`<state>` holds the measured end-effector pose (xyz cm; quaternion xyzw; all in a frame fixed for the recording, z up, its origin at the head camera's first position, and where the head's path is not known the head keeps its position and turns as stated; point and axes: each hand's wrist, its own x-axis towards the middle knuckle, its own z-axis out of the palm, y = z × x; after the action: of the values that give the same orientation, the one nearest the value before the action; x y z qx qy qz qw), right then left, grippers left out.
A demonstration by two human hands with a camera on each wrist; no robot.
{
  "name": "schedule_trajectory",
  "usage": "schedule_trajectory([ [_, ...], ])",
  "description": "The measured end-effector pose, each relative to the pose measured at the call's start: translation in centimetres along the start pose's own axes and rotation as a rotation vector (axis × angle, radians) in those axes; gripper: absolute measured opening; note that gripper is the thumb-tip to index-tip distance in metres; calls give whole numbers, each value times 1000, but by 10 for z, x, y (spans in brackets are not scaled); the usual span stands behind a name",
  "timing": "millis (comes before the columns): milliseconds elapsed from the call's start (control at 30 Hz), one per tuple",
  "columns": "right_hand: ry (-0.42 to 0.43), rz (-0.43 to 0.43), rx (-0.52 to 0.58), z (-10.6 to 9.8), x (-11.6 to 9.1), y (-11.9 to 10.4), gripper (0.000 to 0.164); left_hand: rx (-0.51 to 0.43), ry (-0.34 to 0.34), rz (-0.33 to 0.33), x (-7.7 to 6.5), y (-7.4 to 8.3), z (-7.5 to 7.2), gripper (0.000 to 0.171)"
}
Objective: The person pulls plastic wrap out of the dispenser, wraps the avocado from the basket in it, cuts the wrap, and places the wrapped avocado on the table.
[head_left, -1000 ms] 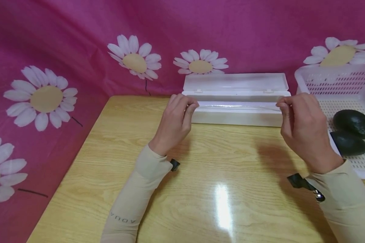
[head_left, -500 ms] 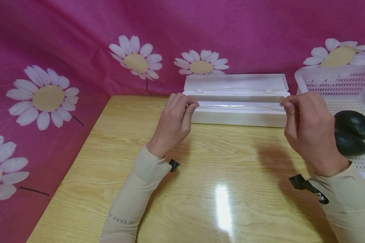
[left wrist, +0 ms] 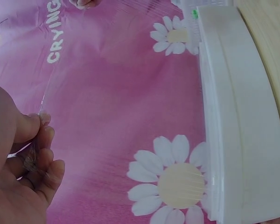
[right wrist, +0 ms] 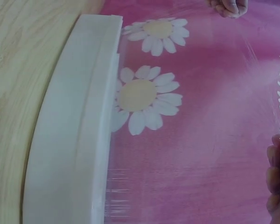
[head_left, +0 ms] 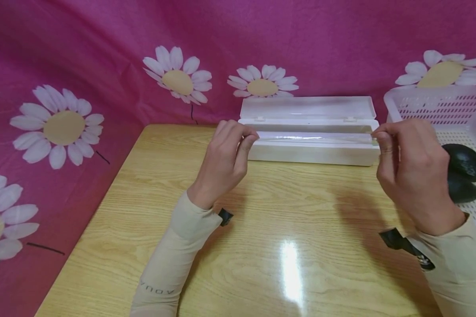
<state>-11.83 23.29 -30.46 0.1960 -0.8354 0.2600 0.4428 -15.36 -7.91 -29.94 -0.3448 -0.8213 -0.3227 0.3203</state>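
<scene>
A long white cling film dispenser (head_left: pixel 313 155) stands at the back of the table, its lid (head_left: pixel 307 107) raised and a film roll (head_left: pixel 317 138) inside. Clear cling film (right wrist: pixel 119 198) stretches up from the dispenser between both hands, with fine creases near the box edge. My left hand (head_left: pixel 224 165) pinches the film's left corner between thumb and fingers; some film is bunched in the palm in the left wrist view. At the other corner, my right hand (head_left: pixel 416 176) pinches the film too. Both hands are held above the table, on the near side of the box.
A white perforated basket (head_left: pixel 444 108) at the right holds two dark, avocado-like fruits (head_left: pixel 465 162), partly hidden by the right hand. Behind the wooden table (head_left: pixel 262 246) hangs a pink cloth (head_left: pixel 321 39) with white daisies.
My right hand has moved right and slightly nearer, uncovering the dispenser's right end and hiding more of the dark fruits. The left hand has hardly moved.
</scene>
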Motion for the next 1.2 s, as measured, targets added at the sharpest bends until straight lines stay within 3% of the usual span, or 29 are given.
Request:
schedule_trajectory([
  [400, 3, -14, -38, -9, 4, -10, 49, -1, 12, 23, 1, 9, -10, 12],
  [767, 35, -20, -34, -15, 4, -17, 45, -10, 30, 57, 2, 13, -16, 10],
  [1200, 201, -3, 34, -16, 5, -27, 35, -9, 51, 81, 2, 24, -28, 8],
])
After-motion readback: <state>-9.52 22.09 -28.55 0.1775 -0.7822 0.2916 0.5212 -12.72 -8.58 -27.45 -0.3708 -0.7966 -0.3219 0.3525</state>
